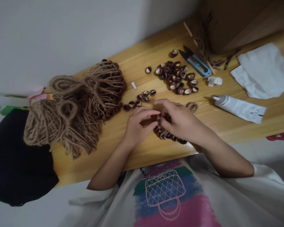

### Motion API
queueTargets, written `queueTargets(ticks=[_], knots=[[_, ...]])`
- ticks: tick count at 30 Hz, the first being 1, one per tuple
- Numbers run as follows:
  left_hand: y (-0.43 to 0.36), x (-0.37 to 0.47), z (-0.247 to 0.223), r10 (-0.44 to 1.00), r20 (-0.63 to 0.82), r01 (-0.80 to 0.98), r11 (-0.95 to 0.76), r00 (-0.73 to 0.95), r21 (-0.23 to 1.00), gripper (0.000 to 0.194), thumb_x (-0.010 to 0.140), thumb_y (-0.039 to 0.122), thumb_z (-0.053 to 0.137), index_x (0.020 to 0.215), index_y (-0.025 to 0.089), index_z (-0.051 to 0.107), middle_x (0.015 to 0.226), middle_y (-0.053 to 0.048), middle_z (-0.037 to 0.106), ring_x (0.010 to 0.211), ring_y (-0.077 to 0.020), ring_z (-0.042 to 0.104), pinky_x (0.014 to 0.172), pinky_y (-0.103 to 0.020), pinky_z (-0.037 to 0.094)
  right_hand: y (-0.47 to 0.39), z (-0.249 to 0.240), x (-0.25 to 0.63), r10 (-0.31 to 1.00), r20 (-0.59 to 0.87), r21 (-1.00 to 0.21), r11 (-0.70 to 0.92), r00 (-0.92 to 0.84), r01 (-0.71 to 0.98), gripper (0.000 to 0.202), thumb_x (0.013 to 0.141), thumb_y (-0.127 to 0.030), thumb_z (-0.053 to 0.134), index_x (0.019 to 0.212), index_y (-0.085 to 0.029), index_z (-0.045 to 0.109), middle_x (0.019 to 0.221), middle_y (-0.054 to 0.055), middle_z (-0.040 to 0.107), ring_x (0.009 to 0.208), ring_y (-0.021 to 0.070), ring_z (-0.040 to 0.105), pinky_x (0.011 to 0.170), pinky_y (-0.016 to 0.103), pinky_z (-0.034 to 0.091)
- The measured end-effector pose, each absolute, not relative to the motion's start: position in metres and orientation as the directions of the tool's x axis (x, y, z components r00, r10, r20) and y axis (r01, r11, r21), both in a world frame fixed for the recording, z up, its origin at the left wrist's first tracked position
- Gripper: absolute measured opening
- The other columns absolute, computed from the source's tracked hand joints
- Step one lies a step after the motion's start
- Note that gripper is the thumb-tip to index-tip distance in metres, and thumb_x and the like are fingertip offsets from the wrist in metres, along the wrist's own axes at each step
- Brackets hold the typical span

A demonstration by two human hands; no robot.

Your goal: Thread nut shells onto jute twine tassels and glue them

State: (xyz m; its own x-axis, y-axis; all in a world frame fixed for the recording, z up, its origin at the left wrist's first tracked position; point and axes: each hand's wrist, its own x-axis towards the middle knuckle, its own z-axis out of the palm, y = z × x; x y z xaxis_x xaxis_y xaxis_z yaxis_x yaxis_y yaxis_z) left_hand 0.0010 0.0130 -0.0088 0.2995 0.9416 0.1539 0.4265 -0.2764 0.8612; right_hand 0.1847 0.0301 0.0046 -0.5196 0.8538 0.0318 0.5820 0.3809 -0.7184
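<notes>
Near the middle of the wooden table, my left hand and my right hand meet, fingertips together. A small brown piece, mostly hidden, is pinched between them. Just below my fingers lies a bunch of brown shells with cord, partly covered by my right hand. Several loose halved shells lie beyond my left hand. A larger pile of open brown shells sits farther back. A small cord ring rests beside my right wrist.
Bundles of twine cords fill the left side. Blue snips, a white tube, crumpled tissue and white cloths lie right. A small white cap is behind my left hand. A cardboard box stands at back right.
</notes>
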Motion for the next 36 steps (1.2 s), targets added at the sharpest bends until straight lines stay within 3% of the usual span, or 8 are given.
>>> queueTargets(ticks=[7,36], knots=[[0.0132,0.0019,-0.0082,0.941,0.150,0.426,-0.274,0.303,0.862,0.027,0.075,0.008,0.073,0.098,0.021,0.071,0.092,-0.002,0.071,0.087,-0.0163,0.064,0.082,-0.031,0.050,0.0301,0.0021,0.1859,0.847,0.083,-0.698,0.425,-0.524,0.576,0.042,0.083,-0.014,0.047,0.125,-0.008,0.049,0.083,0.003,0.061,0.070,0.0111,0.055,0.066,0.021,0.037],[0.0130,0.0020,-0.0065,0.943,0.135,0.439,-0.264,0.304,0.859,0.024,0.075,0.009,0.072,0.096,0.022,0.071,0.091,-0.002,0.072,0.083,-0.0155,0.065,0.079,-0.030,0.051,0.0304,0.0034,0.1862,0.840,0.069,-0.691,0.429,-0.539,0.581,0.041,0.085,-0.014,0.047,0.125,-0.008,0.050,0.091,0.005,0.062,0.076,0.0125,0.057,0.074,0.023,0.042]])
